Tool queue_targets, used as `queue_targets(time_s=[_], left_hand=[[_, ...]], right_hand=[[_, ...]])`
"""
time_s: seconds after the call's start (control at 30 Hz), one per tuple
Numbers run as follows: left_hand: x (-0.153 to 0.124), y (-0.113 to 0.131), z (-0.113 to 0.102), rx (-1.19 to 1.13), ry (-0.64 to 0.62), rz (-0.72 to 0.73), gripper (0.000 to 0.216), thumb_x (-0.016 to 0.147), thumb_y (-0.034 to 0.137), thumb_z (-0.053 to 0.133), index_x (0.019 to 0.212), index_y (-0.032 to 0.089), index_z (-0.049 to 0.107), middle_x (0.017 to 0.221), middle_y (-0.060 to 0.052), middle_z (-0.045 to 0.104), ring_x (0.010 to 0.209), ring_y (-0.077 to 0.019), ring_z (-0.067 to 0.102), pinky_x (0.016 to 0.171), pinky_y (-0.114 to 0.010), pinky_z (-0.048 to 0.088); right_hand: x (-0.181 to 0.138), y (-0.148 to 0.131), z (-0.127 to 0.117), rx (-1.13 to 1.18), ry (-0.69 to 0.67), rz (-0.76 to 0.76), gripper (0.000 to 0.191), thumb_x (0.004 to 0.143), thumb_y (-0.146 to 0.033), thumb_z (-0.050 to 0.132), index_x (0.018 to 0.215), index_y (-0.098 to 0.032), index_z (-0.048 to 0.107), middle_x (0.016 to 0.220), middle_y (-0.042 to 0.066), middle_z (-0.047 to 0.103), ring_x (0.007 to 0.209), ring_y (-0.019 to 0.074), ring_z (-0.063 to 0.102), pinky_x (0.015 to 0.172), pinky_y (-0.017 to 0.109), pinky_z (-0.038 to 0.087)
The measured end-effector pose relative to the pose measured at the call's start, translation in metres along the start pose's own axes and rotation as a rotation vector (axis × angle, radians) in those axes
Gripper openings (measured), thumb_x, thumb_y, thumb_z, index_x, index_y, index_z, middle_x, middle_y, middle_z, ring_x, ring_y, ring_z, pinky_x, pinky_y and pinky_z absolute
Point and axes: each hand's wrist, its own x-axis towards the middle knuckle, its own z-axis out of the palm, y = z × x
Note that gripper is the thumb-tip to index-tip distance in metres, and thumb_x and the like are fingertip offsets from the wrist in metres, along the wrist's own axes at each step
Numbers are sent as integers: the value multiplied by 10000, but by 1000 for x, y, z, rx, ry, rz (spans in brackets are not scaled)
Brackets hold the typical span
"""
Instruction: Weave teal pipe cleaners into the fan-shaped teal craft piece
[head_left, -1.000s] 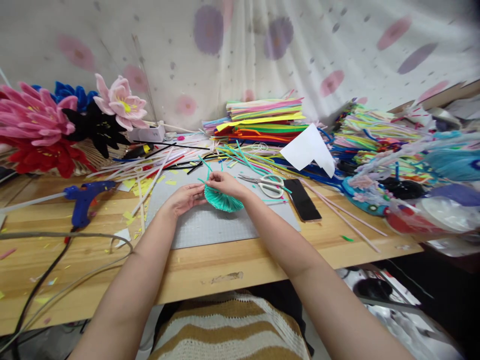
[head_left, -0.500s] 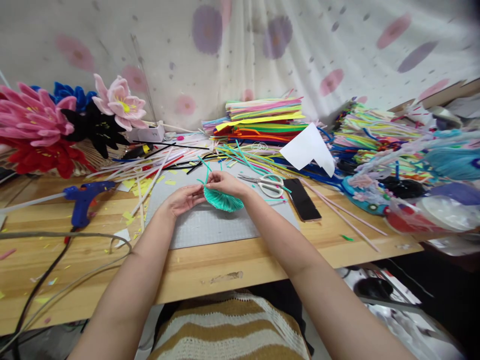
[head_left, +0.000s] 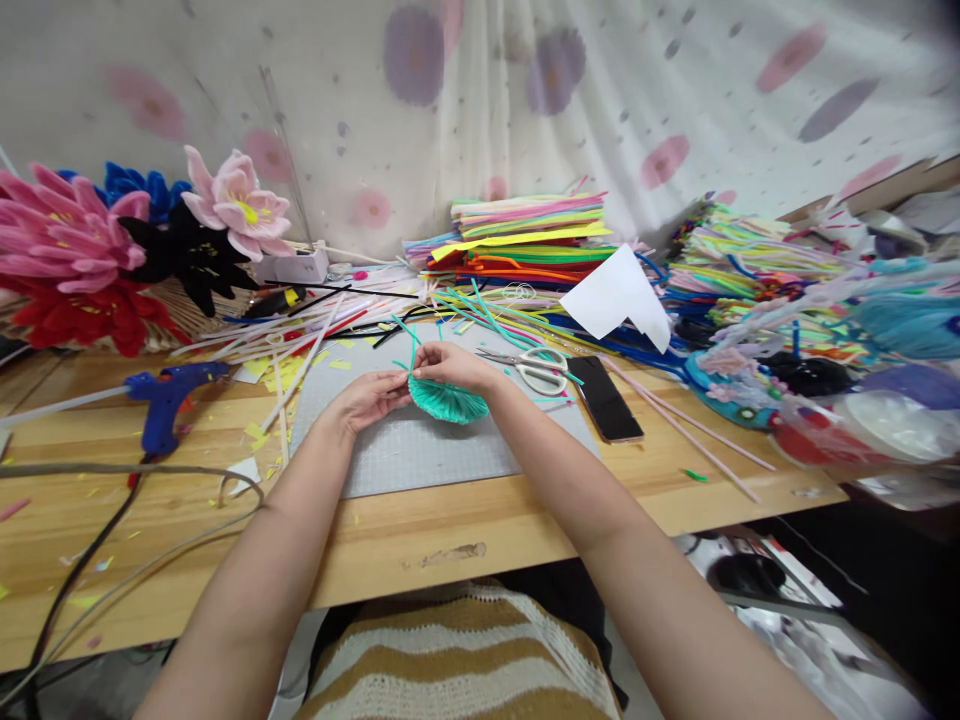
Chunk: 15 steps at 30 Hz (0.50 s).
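Observation:
A teal fan-shaped piece made of pipe cleaners (head_left: 448, 402) is held between my two hands above a grey cutting mat (head_left: 427, 462). My left hand (head_left: 371, 398) pinches its narrow end, where loose teal stems stick up and away. My right hand (head_left: 450, 366) grips its upper edge from above, with the fingertips meeting those of my left hand. The ribbed, rounded edge faces toward me, and part of the piece is hidden under my right hand. White-handled scissors (head_left: 543, 371) lie just right of my right hand.
A black phone (head_left: 606, 400) lies right of the mat. On the left are a blue glue gun (head_left: 169, 402), its cable and several pipe-cleaner flowers (head_left: 238, 205). Piles of coloured pipe cleaners (head_left: 529, 235) and a white paper piece (head_left: 611, 298) lie behind.
My fingers have shifted slightly at the narrow end of the teal piece, and the loose stems have tilted a little to the left. Both hands keep their hold.

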Motion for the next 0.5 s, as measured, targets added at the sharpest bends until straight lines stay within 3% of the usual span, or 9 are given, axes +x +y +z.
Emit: queue_targets(time_s=[0.5], left_hand=[[-1,-2,1,77,23,57,69,639,94,688,698,65,667,673,-74,665,628,-126,624,662,-226,514]], right_hand=[[0,-2,-2,-6,-40,8,121,615,-157,577,682,-146,478,492,-77,464,464,50,421,442,169,331]])
